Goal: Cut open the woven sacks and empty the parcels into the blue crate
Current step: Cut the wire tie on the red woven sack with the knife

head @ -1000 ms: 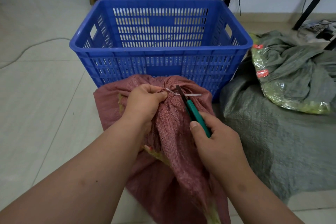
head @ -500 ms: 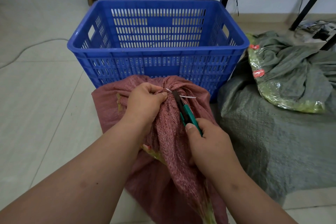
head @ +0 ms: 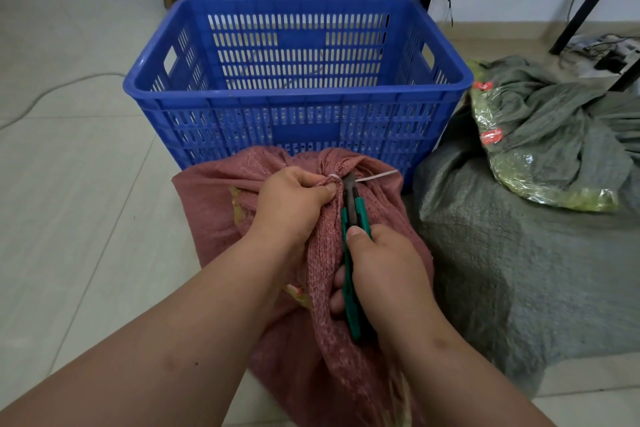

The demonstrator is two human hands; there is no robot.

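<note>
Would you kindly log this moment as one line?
left hand grips red sack neck | right hand holds green knife at tie | blue crate holds no parcels

Blue slotted crate (head: pixel 298 104), red woven sack (head: pixel 391 204), green cutter (head: pixel 349 288).

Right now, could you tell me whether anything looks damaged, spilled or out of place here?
Nothing is spilled. The grey-green sack on the right lies open with a clear plastic parcel sticking out. The red sack is tied shut, with yellowish patches showing on its side.
</note>
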